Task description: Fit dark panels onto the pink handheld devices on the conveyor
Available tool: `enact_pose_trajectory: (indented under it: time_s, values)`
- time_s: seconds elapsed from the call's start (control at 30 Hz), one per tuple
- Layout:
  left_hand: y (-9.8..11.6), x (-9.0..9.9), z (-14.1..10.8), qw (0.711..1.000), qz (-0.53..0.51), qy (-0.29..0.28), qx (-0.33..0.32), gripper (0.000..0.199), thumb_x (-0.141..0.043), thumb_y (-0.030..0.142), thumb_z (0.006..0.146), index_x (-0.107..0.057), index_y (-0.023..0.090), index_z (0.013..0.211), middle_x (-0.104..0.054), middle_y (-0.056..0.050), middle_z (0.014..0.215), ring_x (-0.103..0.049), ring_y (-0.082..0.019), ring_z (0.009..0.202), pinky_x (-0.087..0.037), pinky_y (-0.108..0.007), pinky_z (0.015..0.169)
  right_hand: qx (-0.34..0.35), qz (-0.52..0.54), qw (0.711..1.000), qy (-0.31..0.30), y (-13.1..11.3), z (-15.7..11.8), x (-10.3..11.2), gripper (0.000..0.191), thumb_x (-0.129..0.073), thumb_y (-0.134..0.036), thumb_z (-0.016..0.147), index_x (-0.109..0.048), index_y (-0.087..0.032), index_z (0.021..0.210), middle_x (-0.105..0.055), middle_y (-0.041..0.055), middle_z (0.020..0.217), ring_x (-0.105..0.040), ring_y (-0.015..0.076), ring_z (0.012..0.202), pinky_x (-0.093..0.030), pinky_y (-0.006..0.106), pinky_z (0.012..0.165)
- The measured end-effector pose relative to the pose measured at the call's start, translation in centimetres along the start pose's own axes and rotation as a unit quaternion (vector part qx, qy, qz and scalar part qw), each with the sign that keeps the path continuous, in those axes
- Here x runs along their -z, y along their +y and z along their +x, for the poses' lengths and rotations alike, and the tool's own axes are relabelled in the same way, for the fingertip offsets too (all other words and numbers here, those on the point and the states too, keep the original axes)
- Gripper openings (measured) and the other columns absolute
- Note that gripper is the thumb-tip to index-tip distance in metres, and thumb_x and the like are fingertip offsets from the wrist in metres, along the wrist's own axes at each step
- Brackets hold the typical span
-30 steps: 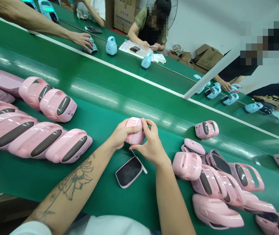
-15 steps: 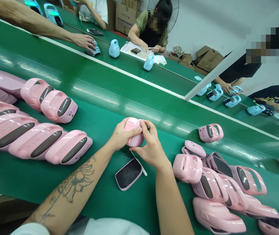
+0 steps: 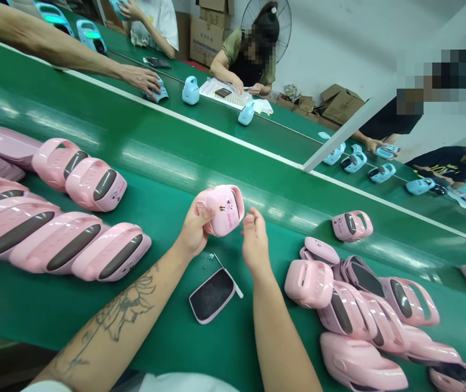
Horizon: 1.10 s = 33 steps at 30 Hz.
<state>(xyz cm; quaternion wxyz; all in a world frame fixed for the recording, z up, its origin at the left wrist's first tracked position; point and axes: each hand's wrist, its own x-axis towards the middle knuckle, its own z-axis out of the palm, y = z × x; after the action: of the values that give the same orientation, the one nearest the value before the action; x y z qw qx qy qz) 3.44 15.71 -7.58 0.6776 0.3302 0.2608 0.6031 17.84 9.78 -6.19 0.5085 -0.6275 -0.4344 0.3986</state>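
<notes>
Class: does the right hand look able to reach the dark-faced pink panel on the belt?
Probably yes: the right hand is empty, and the panel lies close by, nothing between them.

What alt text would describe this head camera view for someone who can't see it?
A person's left hand holds a pink plastic casing above a green conveyor belt, right hand open beside it. More pink casings lie on both sides, and co-workers handle blue casings beyond.
</notes>
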Motion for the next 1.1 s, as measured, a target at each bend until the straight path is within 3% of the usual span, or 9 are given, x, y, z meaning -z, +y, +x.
enact_pose_trajectory:
  time_s: [0.07,0.13,0.2,0.3,0.43,0.6,0.7,0.9,1.1]
  values:
    - [-0.4,0.0,-0.3,0.999,-0.009,-0.03,-0.03,0.079,-0.098,0.059,0.072,-0.066,0.029,0.137,-0.07,-0.008,0.142,-0.068,-0.031,0.128,-0.059,-0.037,0.099,-0.093,0.115,0.989,-0.026,0.0,0.2,-1.3,0.101,-0.026,-0.094,0.095,-0.068,-0.016,0.143,-0.074,0.0205,0.137,-0.074,0.0357,0.119,-0.064,0.054,0.096]
    - [-0.5,0.0,-0.6,0.996,0.011,-0.071,-0.046,0.086,-0.101,0.051,0.07,-0.062,0.032,0.145,-0.069,-0.008,0.146,-0.068,-0.031,0.129,-0.059,-0.035,0.098,-0.127,0.23,0.963,-0.068,-0.1,0.5,-2.3,0.099,-0.016,-0.091,0.098,-0.074,-0.019,0.134,-0.081,0.0167,0.124,-0.079,0.0333,0.105,-0.066,0.048,0.082]
    - [-0.3,0.0,-0.9,0.989,0.063,-0.118,-0.067,0.09,-0.103,0.045,0.068,-0.062,0.032,0.148,-0.067,-0.009,0.15,-0.067,-0.032,0.133,-0.058,-0.035,0.102,-0.104,0.281,0.954,0.006,0.1,0.8,-2.6,0.089,-0.022,-0.087,0.101,-0.075,-0.021,0.129,-0.083,0.0128,0.118,-0.081,0.0307,0.101,-0.067,0.044,0.078]
    - [0.1,-0.1,-1.1,0.974,0.126,-0.168,-0.082,0.083,-0.097,0.052,0.076,-0.066,0.025,0.148,-0.066,-0.013,0.153,-0.061,-0.037,0.141,-0.052,-0.039,0.113,-0.012,0.184,0.965,0.187,0.7,1.0,-2.0,0.083,-0.029,-0.085,0.102,-0.075,-0.017,0.118,-0.083,0.0135,0.11,-0.08,0.0294,0.101,-0.065,0.043,0.083]
    - [0.2,-0.5,-0.9,0.987,0.126,-0.089,-0.034,0.079,-0.06,0.082,0.094,-0.074,0.017,0.137,-0.077,-0.017,0.136,-0.071,-0.037,0.129,-0.057,-0.043,0.104,0.078,0.105,0.966,0.223,1.6,0.3,-1.2,0.093,-0.044,-0.099,0.086,-0.07,-0.018,0.122,-0.075,0.0146,0.122,-0.072,0.0307,0.117,-0.056,0.047,0.107]
    - [0.2,-0.8,-0.6,0.983,0.167,0.077,-0.029,0.089,-0.045,0.096,0.089,-0.082,0.015,0.097,-0.083,-0.014,0.091,-0.079,-0.036,0.102,-0.063,-0.041,0.084,0.236,-0.025,0.957,0.164,2.3,-1.0,-2.4,0.094,-0.052,-0.098,0.084,-0.064,-0.017,0.131,-0.066,0.017,0.128,-0.065,0.0325,0.124,-0.05,0.053,0.113]
    - [0.3,-0.7,-0.8,0.972,0.18,0.134,-0.067,0.083,-0.044,0.091,0.093,-0.08,0.017,0.084,-0.079,-0.012,0.077,-0.08,-0.034,0.09,-0.063,-0.04,0.074,0.181,0.064,0.975,0.113,2.0,-1.1,-3.2,0.092,-0.032,-0.095,0.093,-0.063,-0.021,0.137,-0.069,0.0148,0.131,-0.067,0.0299,0.123,-0.053,0.05,0.11]
    - [-0.5,-0.9,-1.5,0.969,0.176,0.154,-0.083,0.081,-0.038,0.087,0.098,-0.079,0.017,0.088,-0.077,-0.01,0.079,-0.078,-0.029,0.082,-0.06,-0.037,0.072,0.019,0.253,0.965,0.068,0.3,-0.5,-2.7,0.104,-0.012,-0.097,0.091,-0.074,-0.021,0.128,-0.077,0.0118,0.126,-0.073,0.0287,0.115,-0.056,0.047,0.105]
    - [-0.4,-2.0,-2.6,0.951,0.251,0.102,-0.147,0.08,-0.04,0.087,0.097,-0.08,0.018,0.091,-0.08,-0.012,0.095,-0.074,-0.029,0.091,-0.056,-0.039,0.08,0.176,0.122,0.969,0.119,0.3,-0.9,-1.5,0.085,-0.025,-0.085,0.1,-0.081,-0.022,0.108,-0.079,0.0116,0.116,-0.073,0.0302,0.112,-0.056,0.047,0.1]
